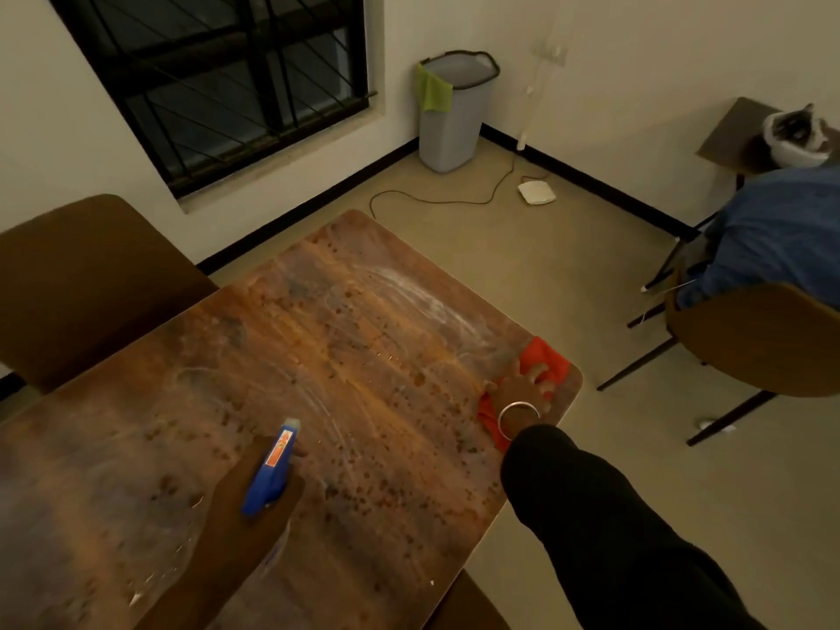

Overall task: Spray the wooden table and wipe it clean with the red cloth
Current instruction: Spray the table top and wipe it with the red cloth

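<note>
The wooden table (318, 356) fills the lower left, its top speckled and streaked with pale wet smears. My left hand (247, 497) grips a spray bottle (272, 466) with a blue head and an orange label, held above the table's near middle with the nozzle pointing away from me. My right hand (522, 386), with a silver bangle at the wrist and a black sleeve behind it, presses flat on the red cloth (547, 356) at the table's right corner. Most of the cloth lies under the hand.
A brown chair (86, 284) stands at the table's left side. Another brown chair (763, 343) with a blue garment is on the right, a cat (793, 129) behind it. A grey bin (454, 111) with a green cloth stands in the corner; a cable and white device (536, 192) lie on the floor.
</note>
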### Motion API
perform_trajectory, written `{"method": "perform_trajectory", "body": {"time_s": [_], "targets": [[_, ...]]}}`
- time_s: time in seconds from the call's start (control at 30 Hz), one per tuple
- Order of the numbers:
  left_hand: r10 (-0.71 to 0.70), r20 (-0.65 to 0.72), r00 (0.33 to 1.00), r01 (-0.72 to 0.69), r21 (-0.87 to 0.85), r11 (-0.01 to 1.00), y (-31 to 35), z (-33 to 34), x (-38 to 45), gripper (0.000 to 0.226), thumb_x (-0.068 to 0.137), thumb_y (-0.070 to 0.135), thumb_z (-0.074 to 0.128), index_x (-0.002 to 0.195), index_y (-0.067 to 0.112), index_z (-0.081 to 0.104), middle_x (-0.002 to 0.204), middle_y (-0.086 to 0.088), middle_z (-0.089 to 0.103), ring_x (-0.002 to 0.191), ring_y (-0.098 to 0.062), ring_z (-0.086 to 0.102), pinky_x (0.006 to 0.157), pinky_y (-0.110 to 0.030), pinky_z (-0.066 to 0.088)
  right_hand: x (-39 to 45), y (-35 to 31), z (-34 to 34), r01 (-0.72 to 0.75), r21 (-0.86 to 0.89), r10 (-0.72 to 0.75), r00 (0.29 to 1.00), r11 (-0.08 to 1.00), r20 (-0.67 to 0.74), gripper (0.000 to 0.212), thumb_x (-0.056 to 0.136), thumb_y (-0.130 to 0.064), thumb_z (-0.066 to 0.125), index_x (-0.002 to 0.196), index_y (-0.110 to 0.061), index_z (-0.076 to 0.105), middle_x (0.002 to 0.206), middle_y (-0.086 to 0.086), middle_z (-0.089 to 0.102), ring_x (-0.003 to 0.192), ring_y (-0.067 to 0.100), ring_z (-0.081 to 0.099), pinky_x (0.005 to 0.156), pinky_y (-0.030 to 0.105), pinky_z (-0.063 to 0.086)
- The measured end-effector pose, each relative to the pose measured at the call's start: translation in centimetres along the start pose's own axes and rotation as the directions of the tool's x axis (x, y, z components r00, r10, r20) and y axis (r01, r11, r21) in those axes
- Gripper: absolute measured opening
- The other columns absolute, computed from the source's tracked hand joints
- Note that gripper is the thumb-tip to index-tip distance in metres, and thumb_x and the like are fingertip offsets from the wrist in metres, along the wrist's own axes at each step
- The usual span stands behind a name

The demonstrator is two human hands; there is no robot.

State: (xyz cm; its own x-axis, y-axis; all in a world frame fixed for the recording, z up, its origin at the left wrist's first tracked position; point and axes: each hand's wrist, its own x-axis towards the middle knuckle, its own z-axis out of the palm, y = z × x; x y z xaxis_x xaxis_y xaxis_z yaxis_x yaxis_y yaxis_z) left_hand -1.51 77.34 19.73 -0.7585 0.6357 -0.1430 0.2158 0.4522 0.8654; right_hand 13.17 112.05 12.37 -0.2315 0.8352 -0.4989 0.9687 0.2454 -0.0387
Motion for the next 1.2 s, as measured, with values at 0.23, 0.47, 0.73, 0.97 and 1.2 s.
{"method": "perform_trajectory", "body": {"time_s": [0.23,0.47,0.73,0.97,1.2], "targets": [[0.115,-0.007,0.993,-0.115,-0.001,0.993,-0.3,-1.4,0.4,0.025,0.085,-0.003,0.068,0.085,0.021,0.060,0.072,0.003,0.066,0.061,-0.008,0.063,0.057,-0.012,0.051,-3.7,-3.8,3.0,0.313,0.176,-0.283,0.943,0.933,-0.174,0.042,0.104,-0.003,0.054,0.144,-0.006,0.047,0.146,0.016,0.052,0.123,0.036,0.061,0.105,0.044,0.054],[0.098,-0.117,0.988,-0.102,-0.029,0.994,-1.8,-6.0,-1.2,0.023,0.086,0.008,0.069,0.092,0.028,0.060,0.075,0.002,0.064,0.066,-0.014,0.063,0.058,-0.020,0.053,-11.0,-11.2,4.7,0.292,0.684,-0.457,0.887,0.668,0.068,0.093,0.094,-0.005,0.074,0.167,-0.013,0.017,0.143,0.015,0.061,0.109,0.030,0.067,0.075,0.025,0.057],[0.066,-0.267,0.961,-0.077,-0.031,0.997,-6.6,-15.1,-6.5,0.024,0.086,0.009,0.066,0.092,0.032,0.059,0.076,0.000,0.063,0.065,-0.017,0.060,0.058,-0.017,0.049,-21.5,-21.7,7.5,0.568,0.538,-0.659,0.752,0.623,-0.030,0.066,0.093,-0.008,0.071,0.154,-0.011,0.048,0.147,0.018,0.057,0.125,0.038,0.062,0.103,0.051,0.055],[-0.081,-0.393,0.916,0.048,-0.092,0.995,-14.9,-26.1,-14.0,0.014,0.088,0.014,0.067,0.097,0.023,0.061,0.083,-0.004,0.065,0.071,-0.022,0.063,0.065,-0.033,0.054,-31.3,-31.6,14.8,0.643,0.487,-0.728,0.685,0.591,-0.022,0.070,0.100,-0.025,0.071,0.162,-0.018,0.041,0.160,0.011,0.044,0.146,0.032,0.045,0.122,0.046,0.040],[-0.190,-0.484,0.854,0.208,-0.016,0.978,-25.2,-35.9,-22.4,0.011,0.088,0.030,0.067,0.094,0.032,0.058,0.080,0.017,0.062,0.065,-0.003,0.059,0.058,-0.010,0.045,-40.1,-39.0,22.1,0.647,0.477,-0.744,0.668,0.595,0.021,0.076,0.099,-0.040,0.071,0.163,-0.020,0.036,0.162,0.009,0.039,0.149,0.033,0.039,0.125,0.049,0.035]]}}
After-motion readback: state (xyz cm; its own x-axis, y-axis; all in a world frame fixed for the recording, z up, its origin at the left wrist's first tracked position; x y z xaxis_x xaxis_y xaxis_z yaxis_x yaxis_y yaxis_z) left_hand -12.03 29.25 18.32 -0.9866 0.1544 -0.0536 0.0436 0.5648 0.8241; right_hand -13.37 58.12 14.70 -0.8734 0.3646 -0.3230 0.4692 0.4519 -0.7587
